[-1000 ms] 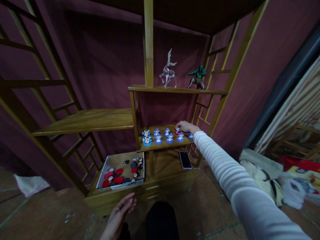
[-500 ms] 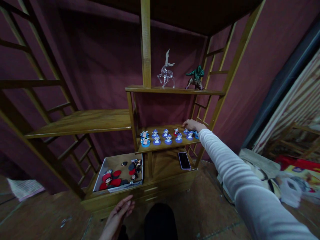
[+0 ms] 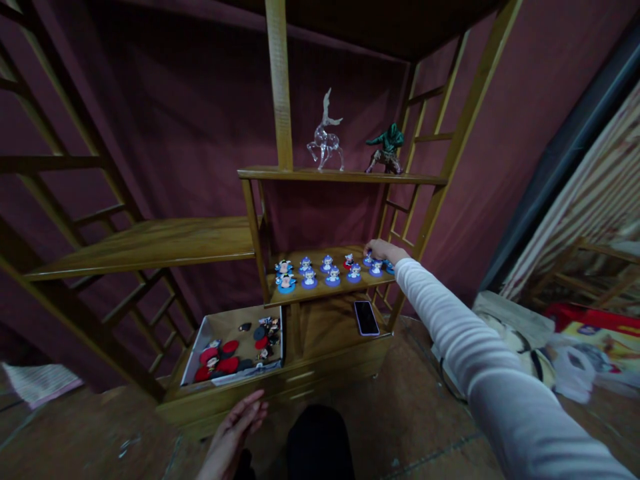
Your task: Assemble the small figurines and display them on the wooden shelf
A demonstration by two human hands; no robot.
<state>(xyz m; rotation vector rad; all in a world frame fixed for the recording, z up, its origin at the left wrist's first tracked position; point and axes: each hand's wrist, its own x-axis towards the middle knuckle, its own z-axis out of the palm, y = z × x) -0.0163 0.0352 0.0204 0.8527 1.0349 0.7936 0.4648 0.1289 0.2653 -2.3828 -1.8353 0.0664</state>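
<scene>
My right hand (image 3: 384,251) reaches out to the small wooden shelf (image 3: 320,292) and rests, fingers curled, on the blue-based figurines (image 3: 376,267) at its right end. Whether it grips one I cannot make out. Several more small figurines on blue bases (image 3: 306,273) stand in two rows along that shelf, one with a red base (image 3: 348,261). My left hand (image 3: 233,433) hangs low near my knee, fingers straight and together, holding nothing.
A phone (image 3: 366,318) lies on the bottom board. An open box (image 3: 231,344) with red and dark pieces sits to its left. A glass deer (image 3: 325,137) and a green figure (image 3: 386,148) stand on the upper shelf. Bags and cloth (image 3: 565,360) lie at right.
My right hand has shifted from the red-based figurine to the right end of the row. The view has drifted, so the shelf sits slightly more to the left.
</scene>
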